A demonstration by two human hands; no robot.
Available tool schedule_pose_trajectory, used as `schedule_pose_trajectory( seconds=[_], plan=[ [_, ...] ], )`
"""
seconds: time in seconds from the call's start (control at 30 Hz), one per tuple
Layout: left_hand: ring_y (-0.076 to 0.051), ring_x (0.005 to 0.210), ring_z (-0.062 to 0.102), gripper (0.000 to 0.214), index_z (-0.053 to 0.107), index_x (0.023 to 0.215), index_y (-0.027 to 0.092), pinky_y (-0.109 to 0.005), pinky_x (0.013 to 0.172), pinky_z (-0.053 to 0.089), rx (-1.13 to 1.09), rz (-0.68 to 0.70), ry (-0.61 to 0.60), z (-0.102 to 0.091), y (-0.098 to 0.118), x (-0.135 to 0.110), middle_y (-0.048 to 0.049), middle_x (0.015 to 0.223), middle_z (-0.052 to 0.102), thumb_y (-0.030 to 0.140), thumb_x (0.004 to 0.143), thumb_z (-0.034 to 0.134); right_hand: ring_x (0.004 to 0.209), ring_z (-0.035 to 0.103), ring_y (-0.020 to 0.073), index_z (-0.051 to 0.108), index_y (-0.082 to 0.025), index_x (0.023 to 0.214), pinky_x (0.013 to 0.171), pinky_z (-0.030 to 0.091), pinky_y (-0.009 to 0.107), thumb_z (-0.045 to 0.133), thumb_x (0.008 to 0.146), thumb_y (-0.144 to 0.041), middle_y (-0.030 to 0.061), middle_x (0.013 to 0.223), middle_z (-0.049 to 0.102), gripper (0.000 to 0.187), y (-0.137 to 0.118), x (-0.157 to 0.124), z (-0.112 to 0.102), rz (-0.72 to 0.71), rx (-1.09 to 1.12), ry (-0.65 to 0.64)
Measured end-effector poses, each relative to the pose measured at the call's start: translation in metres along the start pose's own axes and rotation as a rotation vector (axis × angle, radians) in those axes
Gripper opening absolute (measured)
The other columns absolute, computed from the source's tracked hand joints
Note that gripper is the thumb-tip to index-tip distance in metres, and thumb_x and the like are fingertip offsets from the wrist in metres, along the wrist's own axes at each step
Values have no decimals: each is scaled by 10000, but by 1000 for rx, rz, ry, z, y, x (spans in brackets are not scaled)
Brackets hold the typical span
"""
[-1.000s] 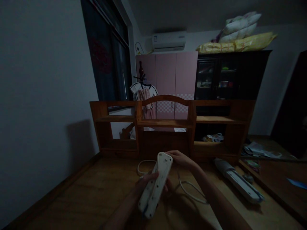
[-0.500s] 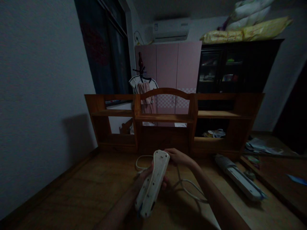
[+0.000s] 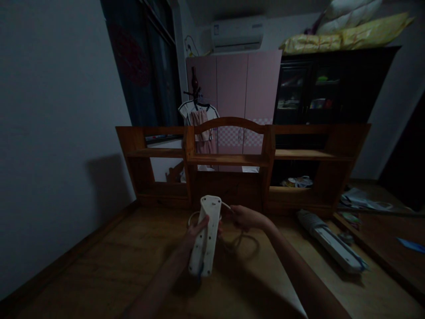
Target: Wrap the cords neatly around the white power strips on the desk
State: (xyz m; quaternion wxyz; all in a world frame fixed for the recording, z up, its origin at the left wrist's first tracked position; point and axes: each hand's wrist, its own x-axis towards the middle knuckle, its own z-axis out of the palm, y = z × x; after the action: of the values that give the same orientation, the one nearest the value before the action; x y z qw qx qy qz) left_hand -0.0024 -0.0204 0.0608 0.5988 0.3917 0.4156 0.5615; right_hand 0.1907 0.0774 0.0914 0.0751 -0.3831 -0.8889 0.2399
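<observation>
In the head view, the left hand (image 3: pixel 190 239) grips a white power strip (image 3: pixel 209 249) above the middle of the wooden table (image 3: pixel 116 266); the right hand (image 3: pixel 249 218) clasps its cord (image 3: pixel 226 205) just beside the strip's far end. Another strip (image 3: pixel 337 249) lies near the table's right edge, a shelf (image 3: pixel 229 160) along the far edge.
</observation>
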Motion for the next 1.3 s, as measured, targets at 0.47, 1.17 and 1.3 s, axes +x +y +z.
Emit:
schedule_pose_trajectory(
  seconds=[0.47, 1.17, 1.3],
  plan=[
    [-206, 820, 636, 587, 593, 1149, 162, -278, 715, 480, 368, 427, 501, -37, 3, 25, -75, 1003, 669, 533, 702, 681, 748, 625, 160, 623, -211, 866, 593, 302, 238, 457, 939, -347, 32, 807, 680, 226, -62, -38, -25, -170, -435, 378],
    [-235, 890, 598, 413, 492, 1229, 249, -322, 730, 451, 1258, 638, -1, 8, -32, -2, -83, 1091, 594, 423, 857, 535, 718, 601, 138, 687, -174, 820, 596, 386, 205, 704, 745, -330, 1, 746, 656, 173, -45, -47, -47, -334, 230, 238],
    [-278, 987, 586, 462, 488, 1268, 228, -376, 833, 446, 1322, 752, -137, 9, -32, -9, -127, 1204, 562, 385, 839, 555, 709, 601, 147, 689, -136, 866, 592, 425, 211, 747, 691, -384, 25, 764, 662, 310, -30, -42, -50, -339, 488, 98]
  ],
)
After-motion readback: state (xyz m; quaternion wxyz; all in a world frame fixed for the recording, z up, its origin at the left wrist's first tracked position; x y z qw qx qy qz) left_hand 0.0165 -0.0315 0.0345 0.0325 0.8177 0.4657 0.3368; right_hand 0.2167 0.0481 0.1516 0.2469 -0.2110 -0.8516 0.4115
